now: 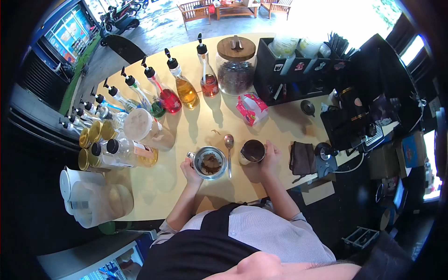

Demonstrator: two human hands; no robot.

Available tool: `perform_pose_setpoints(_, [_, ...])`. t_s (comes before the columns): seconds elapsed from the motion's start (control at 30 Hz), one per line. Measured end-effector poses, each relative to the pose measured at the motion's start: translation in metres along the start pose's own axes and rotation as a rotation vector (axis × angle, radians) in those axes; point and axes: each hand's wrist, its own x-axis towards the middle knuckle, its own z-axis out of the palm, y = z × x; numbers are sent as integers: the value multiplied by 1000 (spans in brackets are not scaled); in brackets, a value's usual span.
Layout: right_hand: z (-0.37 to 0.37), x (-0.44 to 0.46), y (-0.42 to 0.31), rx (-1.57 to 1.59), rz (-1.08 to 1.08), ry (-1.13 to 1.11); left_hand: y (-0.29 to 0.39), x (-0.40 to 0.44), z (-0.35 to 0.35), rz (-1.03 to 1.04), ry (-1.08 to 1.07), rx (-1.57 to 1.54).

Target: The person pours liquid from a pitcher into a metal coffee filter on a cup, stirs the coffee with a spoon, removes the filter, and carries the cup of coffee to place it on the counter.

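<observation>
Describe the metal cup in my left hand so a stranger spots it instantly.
On the pale table, find the spoon. The metal cup is just left of that spoon, the left hand on its handle. Unlike the dark-mouthed vessel in the right hand, it shows a brown patch within a shiny rim.

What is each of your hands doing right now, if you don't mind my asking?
Left hand: closed, holding the metal mug with brown powder inside.
Right hand: closed, holding the dark-lined cup.
</observation>
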Motion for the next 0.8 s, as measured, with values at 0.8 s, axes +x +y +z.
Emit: perform_pose_setpoints(0.8, [80, -13, -91, 72, 30, -287, 27, -4, 8, -57, 22, 26])
